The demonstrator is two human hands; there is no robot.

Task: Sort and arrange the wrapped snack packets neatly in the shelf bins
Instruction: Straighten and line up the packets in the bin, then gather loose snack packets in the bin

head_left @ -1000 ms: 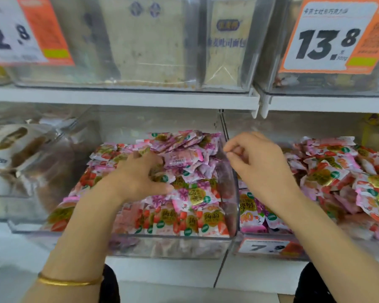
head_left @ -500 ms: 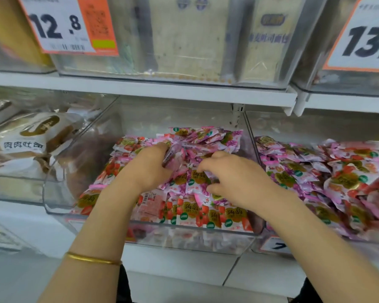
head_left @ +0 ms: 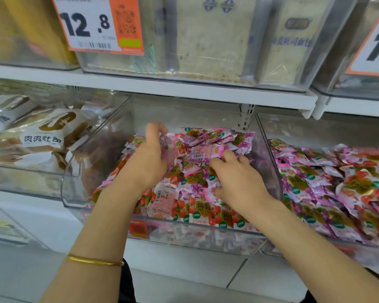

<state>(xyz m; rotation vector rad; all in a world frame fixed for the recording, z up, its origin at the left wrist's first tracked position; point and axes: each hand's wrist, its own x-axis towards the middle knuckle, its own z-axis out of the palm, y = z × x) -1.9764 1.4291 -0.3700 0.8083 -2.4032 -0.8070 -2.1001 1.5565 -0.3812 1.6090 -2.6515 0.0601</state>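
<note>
Snack packets [head_left: 197,184], pink and strawberry-printed, lie heaped in the clear middle bin [head_left: 269,162] under and between both hands. The left hand [head_left: 149,162] is cupped against the heap's left flank, fingers curled round packets at the back, though whether it actually grips one I cannot tell. The right hand [head_left: 234,178] lies spread and released, palm down on top. To do this well, press lightly, sweep loose packets inward, and turn barcode sides face down.
</note>
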